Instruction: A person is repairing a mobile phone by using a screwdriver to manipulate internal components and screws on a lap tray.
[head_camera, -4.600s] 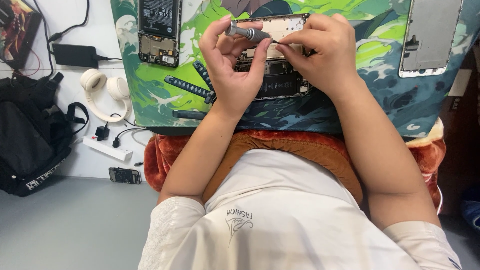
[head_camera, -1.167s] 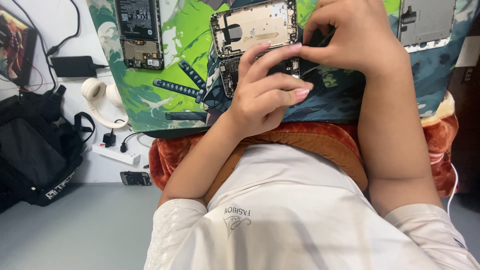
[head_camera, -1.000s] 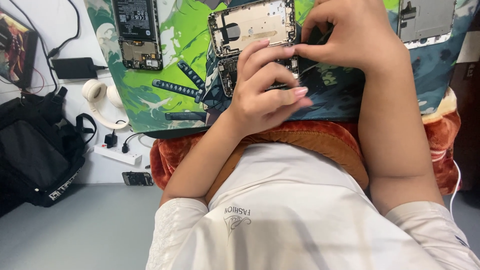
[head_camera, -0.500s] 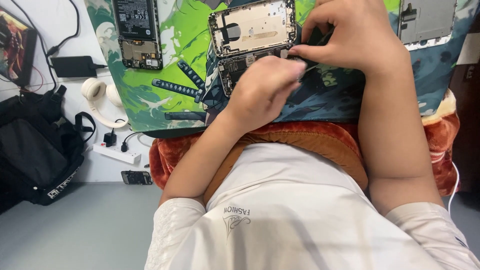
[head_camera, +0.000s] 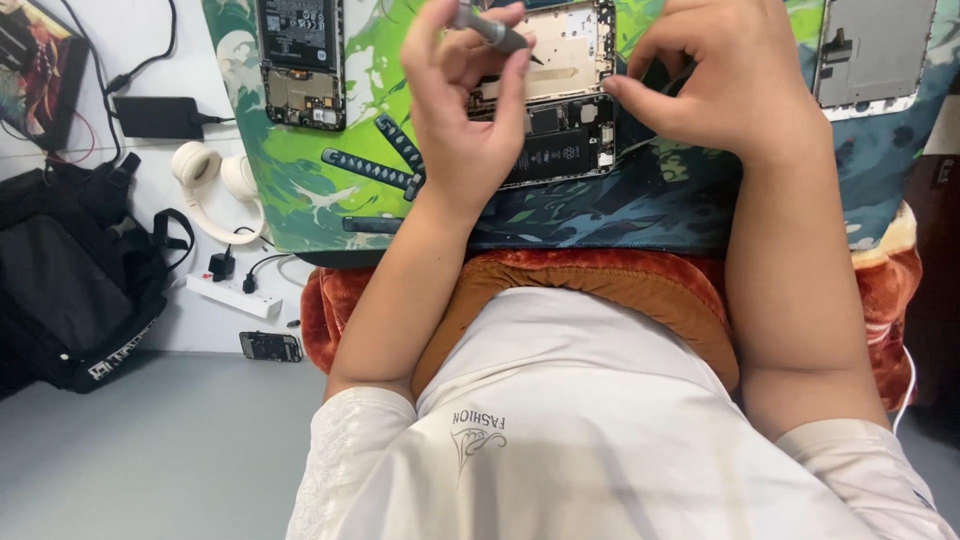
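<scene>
Green patterned mat fills the upper frame; left hand pinches a screwdriver over the opened phone, right hand curled, steadying its edge (headphones far left).

Off to the left of your left hand you have a white surface, evenly lit, with a plain grey floor below it. On the white surface lie white headphones, a white power strip with black plugs, a black power adapter with its cable, and a small dark phone. A black backpack sits farther left. Near your wrists, an orange-brown plush cushion edges the work mat.
</scene>
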